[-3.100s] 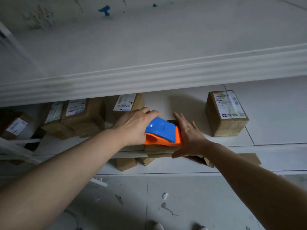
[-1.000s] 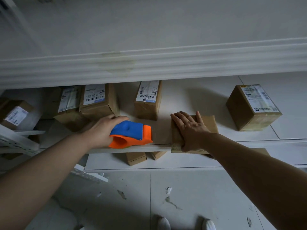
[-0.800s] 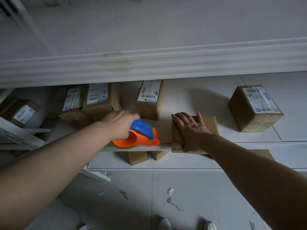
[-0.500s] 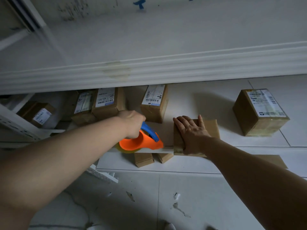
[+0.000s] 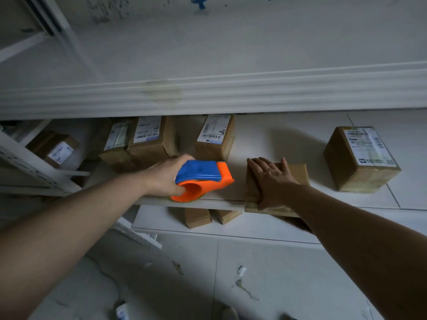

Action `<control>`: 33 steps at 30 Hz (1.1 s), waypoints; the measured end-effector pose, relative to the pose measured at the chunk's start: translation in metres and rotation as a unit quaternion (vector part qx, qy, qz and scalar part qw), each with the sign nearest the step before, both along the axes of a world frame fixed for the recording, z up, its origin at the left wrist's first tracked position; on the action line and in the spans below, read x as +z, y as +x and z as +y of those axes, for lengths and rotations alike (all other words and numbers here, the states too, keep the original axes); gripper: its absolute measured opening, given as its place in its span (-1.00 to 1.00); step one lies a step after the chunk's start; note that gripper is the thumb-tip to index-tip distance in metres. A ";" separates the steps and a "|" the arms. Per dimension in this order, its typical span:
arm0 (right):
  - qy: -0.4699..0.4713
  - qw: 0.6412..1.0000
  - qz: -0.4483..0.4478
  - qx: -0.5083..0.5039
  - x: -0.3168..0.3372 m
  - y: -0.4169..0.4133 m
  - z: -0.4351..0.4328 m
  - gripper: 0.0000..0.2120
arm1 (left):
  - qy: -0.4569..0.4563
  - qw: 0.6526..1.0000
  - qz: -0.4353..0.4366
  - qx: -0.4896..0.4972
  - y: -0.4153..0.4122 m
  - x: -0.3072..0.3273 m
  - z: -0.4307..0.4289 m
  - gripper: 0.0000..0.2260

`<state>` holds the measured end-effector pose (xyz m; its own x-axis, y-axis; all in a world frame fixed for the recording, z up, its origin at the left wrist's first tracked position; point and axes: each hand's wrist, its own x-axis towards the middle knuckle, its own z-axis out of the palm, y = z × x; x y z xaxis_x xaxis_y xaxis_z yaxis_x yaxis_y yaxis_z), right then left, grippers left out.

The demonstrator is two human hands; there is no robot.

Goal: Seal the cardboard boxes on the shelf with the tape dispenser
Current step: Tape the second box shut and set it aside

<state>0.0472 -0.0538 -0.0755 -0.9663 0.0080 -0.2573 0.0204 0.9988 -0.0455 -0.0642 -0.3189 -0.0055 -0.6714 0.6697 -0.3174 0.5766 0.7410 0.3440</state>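
Note:
My left hand [image 5: 166, 177] grips the blue and orange tape dispenser [image 5: 201, 181], which sits low over the white shelf [image 5: 235, 144] near its front edge. To its right lies a flat brown cardboard box [image 5: 297, 175] at the shelf's front edge. My right hand [image 5: 270, 180] rests flat on top of it with the fingers straight. The dispenser is a short gap left of that box and does not touch it.
Labelled cardboard boxes stand behind the dispenser: one [image 5: 216, 136] just behind it, two more [image 5: 147, 139] to the left, a cube-shaped one [image 5: 360, 158] far right. Small boxes [image 5: 197, 218] sit on the lower shelf. An upper shelf edge [image 5: 231, 93] overhangs. A white frame post [image 5: 30, 162] is left.
The dispenser, tipped on its side half a second ago, is turned blue side up again and sits slightly further right. My right hand stays flat on the box.

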 end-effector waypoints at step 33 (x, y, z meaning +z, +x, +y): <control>0.022 0.996 -0.028 -0.081 0.002 0.026 0.024 0.24 | 0.007 0.984 0.101 -0.144 0.022 -0.043 0.059 -0.61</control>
